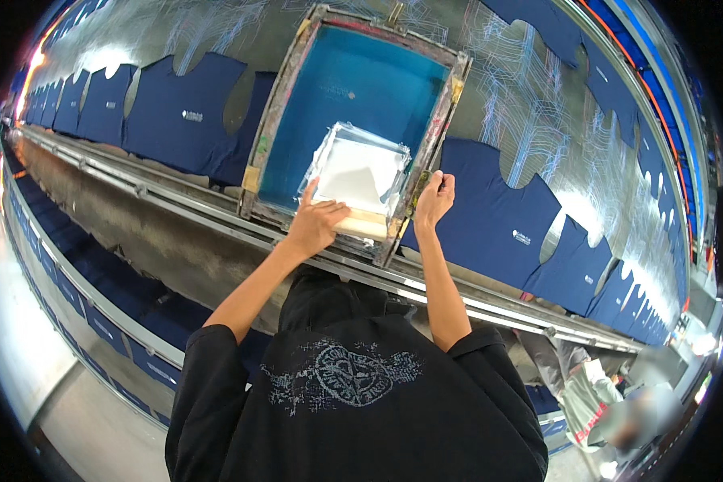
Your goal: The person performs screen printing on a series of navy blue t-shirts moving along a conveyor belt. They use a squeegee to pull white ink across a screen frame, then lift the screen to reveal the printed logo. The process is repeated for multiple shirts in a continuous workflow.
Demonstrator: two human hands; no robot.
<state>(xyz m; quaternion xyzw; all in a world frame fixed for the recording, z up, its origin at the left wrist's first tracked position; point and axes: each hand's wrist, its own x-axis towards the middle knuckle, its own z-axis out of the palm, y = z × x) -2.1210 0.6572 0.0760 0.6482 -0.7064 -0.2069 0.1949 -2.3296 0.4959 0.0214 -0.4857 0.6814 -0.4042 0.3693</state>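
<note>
Left hand on the squeegee, right hand at the edge of the printing frame

In the upper centre of the frame, a worn wooden screen-printing frame (284,100) with blue mesh (349,80) lies on the long bench (530,88). The wooden-handled squeegee (364,225) sits at the mesh's lower end, just below a patch of white ink (361,170). The left hand (316,228) has its grip clamped on the squeegee's left end, index finger stretched along the ink's left side, probably to steer the tool. The right hand (436,197) is beside the printing frame's right side, fingers curled together; its place there suggests steadying, but I cannot tell whether it clamps the wood or anything else. Navy garment panels (172,120) lie flat in rows to left and right, apparently spread so that each takes its small chest print cleanly

Whatever lies beneath the mesh is mostly hidden, the left thumb is out of sight, and the squeegee's blade cannot be made out. The farthest panels shrink and bend into the dark rim, while a co-worker (590,394) at lower right is partly blurred
</note>
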